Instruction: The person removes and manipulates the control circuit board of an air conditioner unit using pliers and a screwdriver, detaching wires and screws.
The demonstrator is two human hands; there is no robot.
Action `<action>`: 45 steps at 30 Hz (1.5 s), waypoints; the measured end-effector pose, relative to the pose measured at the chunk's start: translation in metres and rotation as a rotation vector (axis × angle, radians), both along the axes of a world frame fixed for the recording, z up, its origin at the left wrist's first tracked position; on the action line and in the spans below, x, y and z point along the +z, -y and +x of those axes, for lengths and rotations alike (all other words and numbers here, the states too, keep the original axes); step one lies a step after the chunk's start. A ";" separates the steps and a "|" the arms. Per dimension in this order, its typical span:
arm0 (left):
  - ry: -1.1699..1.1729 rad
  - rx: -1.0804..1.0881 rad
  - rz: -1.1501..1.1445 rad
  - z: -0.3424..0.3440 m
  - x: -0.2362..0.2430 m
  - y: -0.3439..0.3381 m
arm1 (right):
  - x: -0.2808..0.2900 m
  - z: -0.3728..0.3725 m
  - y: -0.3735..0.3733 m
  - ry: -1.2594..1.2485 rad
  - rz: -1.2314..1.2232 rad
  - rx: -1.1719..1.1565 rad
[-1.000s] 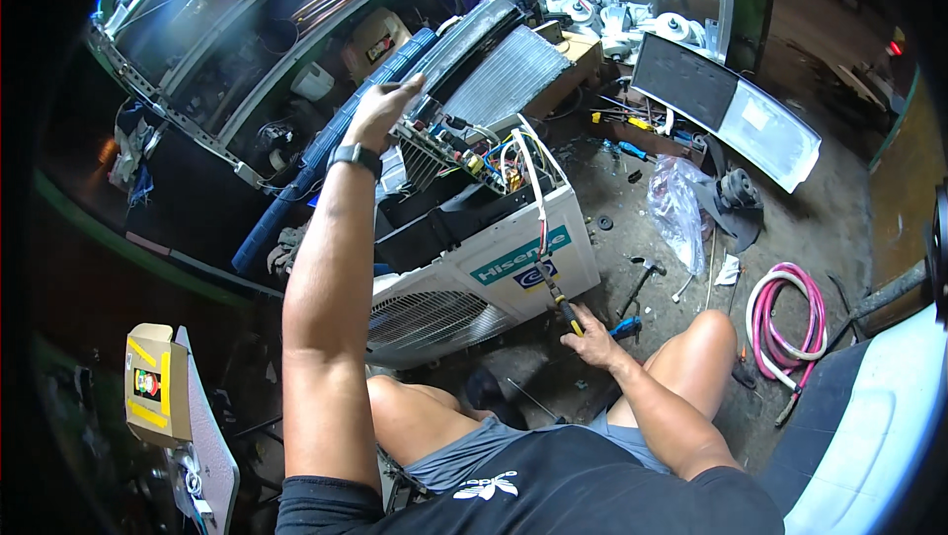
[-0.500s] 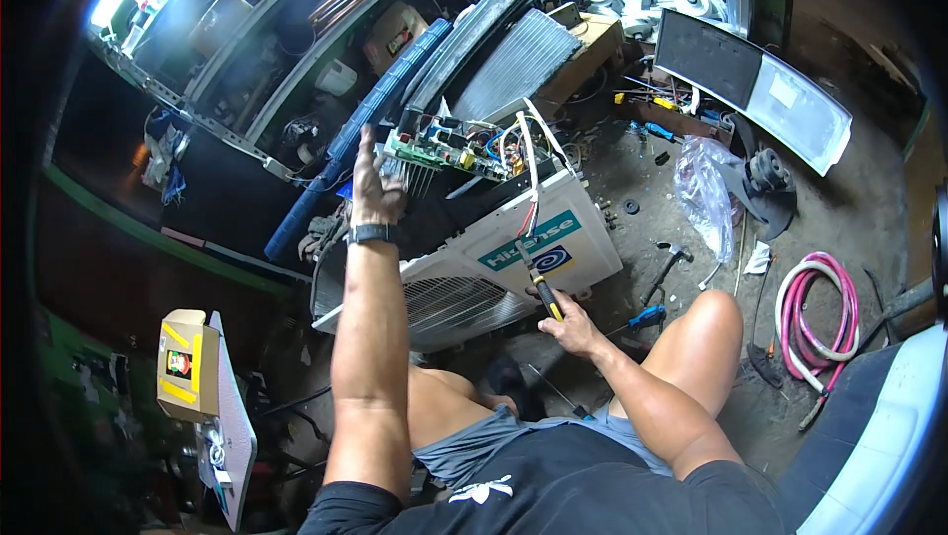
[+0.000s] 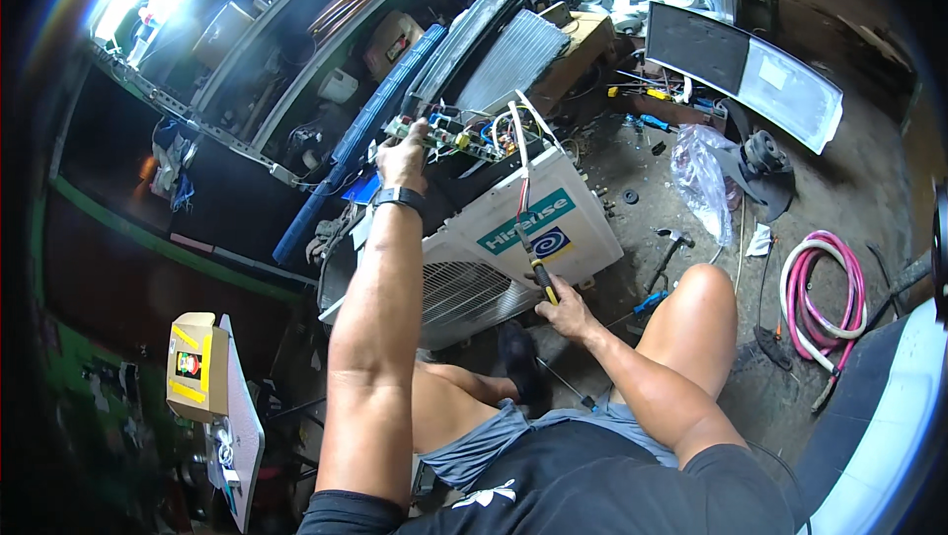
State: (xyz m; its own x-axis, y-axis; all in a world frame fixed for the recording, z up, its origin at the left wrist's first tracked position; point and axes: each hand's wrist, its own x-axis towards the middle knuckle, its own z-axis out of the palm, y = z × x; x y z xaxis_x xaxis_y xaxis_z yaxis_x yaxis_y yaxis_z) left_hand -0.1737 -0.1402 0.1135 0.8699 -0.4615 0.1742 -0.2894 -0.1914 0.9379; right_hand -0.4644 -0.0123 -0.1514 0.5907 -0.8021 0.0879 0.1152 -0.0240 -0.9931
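Note:
A white outdoor air-conditioner unit stands tilted before me, its fan grille toward my legs. Across its top lies a green circuit board crowded with parts and coloured wires. My left hand is at the board's left end, fingers curled around its edge; the fingertips are partly hidden. Lower down, my right hand grips a hand tool with a yellow-and-black handle. The tool's slim metal front points up at the unit's panel, near the end of a white cable hanging down with red and dark wires.
Heat-exchanger fins and a long blue roll lean behind the unit. On the floor to the right are a hammer, a plastic bag, a black fan blade and a coiled pink-and-white hose. A cardboard box stands at left.
My left hand has moved right onto the end of the circuit board, and its raised fingers have curled in. My right hand keeps its grip on the tool, nearly in place.

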 end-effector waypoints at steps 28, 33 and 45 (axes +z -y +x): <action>-0.075 -0.522 -0.245 0.061 -0.022 -0.065 | -0.068 -0.099 0.052 -0.530 -0.352 -0.274; -0.074 -0.535 -0.320 0.046 -0.015 -0.071 | -0.081 -0.115 0.068 -0.624 -0.086 -0.285; -0.068 -0.428 -0.236 0.038 -0.014 -0.079 | -0.020 -0.106 0.164 -0.667 -0.522 -0.549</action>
State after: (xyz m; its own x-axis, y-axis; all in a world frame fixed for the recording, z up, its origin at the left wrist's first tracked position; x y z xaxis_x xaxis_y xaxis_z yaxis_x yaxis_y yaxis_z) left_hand -0.1362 -0.0612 0.0994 0.6235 -0.7348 0.2668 -0.2324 0.1516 0.9607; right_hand -0.5705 -0.1767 -0.1710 0.2078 -0.9334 0.2927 -0.6175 -0.3572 -0.7008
